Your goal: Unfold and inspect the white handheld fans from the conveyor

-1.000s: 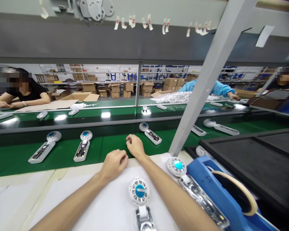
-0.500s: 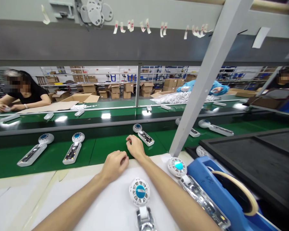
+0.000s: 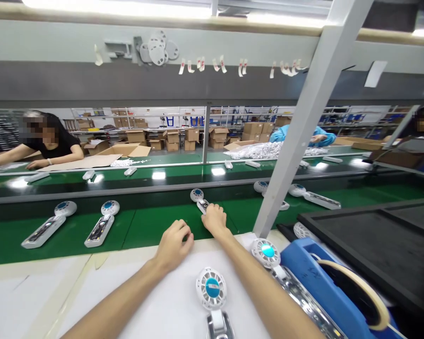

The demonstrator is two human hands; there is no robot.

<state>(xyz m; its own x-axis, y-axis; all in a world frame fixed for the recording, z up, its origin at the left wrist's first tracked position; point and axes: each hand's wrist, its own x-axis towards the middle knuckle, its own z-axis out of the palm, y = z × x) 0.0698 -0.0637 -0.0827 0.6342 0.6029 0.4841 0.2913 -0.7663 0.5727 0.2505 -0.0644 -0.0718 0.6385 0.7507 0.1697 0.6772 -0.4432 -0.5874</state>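
Reaching onto the green belt (image 3: 151,226), the right hand (image 3: 215,219) covers the handle of 1 fan unit (image 3: 197,195), its long axis slanting away leftward, fingers' grip hidden, while the loosely curled, empty left hand (image 3: 172,242) rests nearer the belt's edge.

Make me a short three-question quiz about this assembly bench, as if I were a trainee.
1. True or false: the right hand rests on a fan unit on the green belt.
2. What colour is the hub of the fan on the white mat?
3. How many fan units lie on the belt left of the left hand: A one, B two, C four?

Key: 1 true; 2 blue; 3 B.
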